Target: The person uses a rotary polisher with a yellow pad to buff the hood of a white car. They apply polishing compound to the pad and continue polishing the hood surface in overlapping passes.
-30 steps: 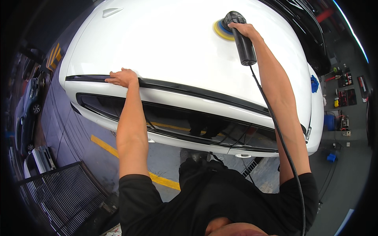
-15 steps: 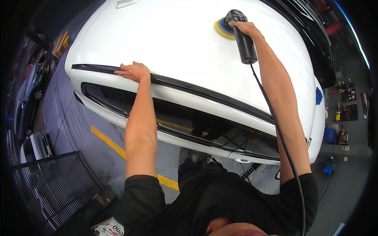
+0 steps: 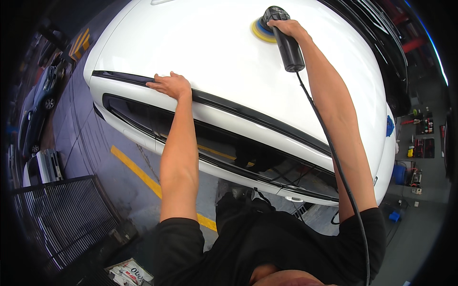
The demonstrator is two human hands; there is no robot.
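My right hand (image 3: 292, 29) is wrapped round a black corded car polisher (image 3: 287, 50) at the far side of the white car roof (image 3: 210, 52). The polisher's yellow foam pad (image 3: 261, 33), with a blue backing, rests on the paint. A black power cord (image 3: 329, 133) trails from its handle along my right arm. Flat on the roof's near edge lies my left hand (image 3: 171, 86), fingers spread across the black roof trim (image 3: 229, 106). It holds nothing. Below the trim runs the dark side window (image 3: 229, 140).
A black car (image 3: 381, 43) stands close on the far right side. Tools hang on a grey wall (image 3: 422, 148) at right. A slatted metal grate (image 3: 71, 221) is at lower left, near a yellow floor line (image 3: 136, 169). Another dark car (image 3: 36, 114) is parked at far left.
The polisher in my right hand has shifted slightly left and away in view. The whole car appears moved a little right and down on its left side; my left hand stays on the trim.
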